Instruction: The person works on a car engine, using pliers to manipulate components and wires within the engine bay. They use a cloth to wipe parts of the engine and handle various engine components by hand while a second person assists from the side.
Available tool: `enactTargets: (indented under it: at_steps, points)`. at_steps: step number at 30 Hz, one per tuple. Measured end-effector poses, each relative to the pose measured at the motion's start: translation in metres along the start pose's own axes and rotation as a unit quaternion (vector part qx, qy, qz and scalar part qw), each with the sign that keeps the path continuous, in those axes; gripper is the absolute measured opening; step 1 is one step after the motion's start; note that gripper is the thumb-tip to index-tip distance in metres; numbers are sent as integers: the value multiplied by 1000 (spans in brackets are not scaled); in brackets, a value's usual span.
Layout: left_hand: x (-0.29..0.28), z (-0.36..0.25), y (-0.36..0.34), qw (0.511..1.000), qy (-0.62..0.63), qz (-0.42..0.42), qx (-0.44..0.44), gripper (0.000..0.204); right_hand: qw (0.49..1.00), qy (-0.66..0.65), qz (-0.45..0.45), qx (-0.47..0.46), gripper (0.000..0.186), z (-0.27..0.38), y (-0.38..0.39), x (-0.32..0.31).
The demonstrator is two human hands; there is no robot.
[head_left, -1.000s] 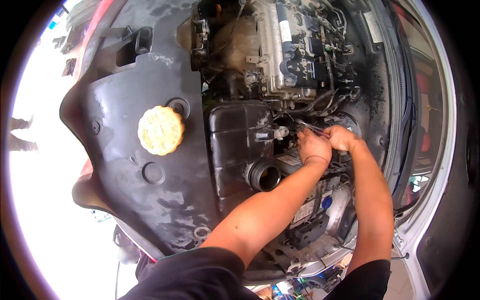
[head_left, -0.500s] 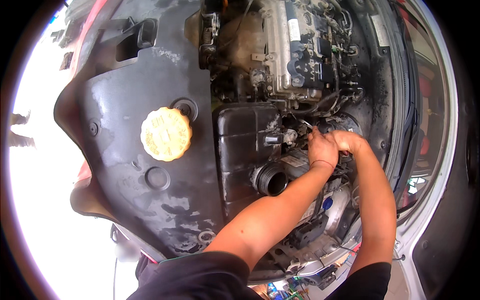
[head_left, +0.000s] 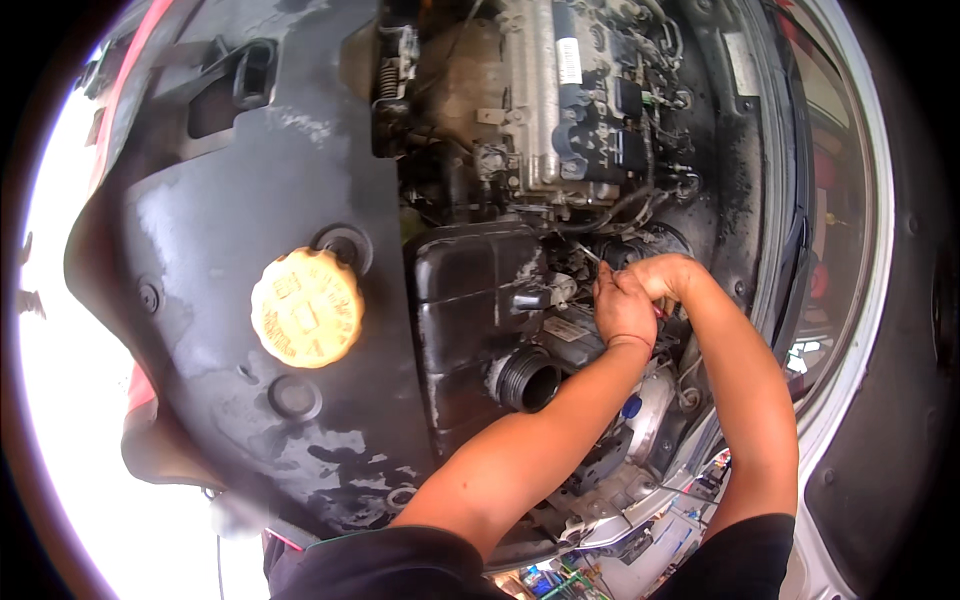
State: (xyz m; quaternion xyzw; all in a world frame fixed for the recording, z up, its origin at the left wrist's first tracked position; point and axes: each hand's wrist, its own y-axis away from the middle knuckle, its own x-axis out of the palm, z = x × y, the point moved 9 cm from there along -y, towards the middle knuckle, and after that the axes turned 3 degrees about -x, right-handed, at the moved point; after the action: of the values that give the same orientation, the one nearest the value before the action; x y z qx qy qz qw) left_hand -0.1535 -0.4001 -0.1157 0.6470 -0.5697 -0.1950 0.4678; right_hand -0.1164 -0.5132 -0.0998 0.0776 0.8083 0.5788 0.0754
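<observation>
My left hand (head_left: 622, 308) and my right hand (head_left: 662, 276) are closed together on a slim metal tool (head_left: 590, 252) with a red handle, partly hidden by the fingers. Its tip reaches among hoses and fittings below the engine (head_left: 545, 120). Beside my hands is a black reservoir (head_left: 465, 300) with a small metal bracket on its side. Its threaded neck (head_left: 528, 380) stands uncapped, just left of my left forearm.
A yellow cap (head_left: 305, 308) lies on the large black plastic cover (head_left: 220, 380). The windscreen (head_left: 825, 200) and car body edge (head_left: 870, 300) bound the right. A blue cap (head_left: 630, 407) is below my hands. A bright floor (head_left: 70, 420) shows at left.
My right hand has closed over beside my left, covering more of the tool. The engine bay appears shifted left, and the yellow cap sits lower in the picture.
</observation>
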Motion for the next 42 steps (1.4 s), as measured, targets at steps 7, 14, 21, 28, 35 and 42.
enactTargets:
  at_steps: [7, 14, 21, 28, 35, 42]
  points:
    - [6, -4, 0, 1000, 3, 6, -3, 65, 995, 94, 9, 33, 26, 2, 9, -11]
    - [6, -3, 4, 1000, 16, 22, 1, 62, 989, 143, 8, -26, 38, 0, 0, -8]
    - [3, -6, 7, 1000, 17, 19, -4, 63, 992, 117, -5, -50, 37, 5, 0, -6]
    - [18, -1, 16, 999, -13, 39, 8, 62, 859, -500, -73, -86, 39, -72, -53, 18]
    - [6, -6, 6, 999, -26, 17, 33, 61, 864, -457, -129, -166, 33, -52, -58, 6]
    - [18, -7, 11, 997, -37, 50, 54, 67, 936, -291, -146, -131, 31, -47, -46, 2]
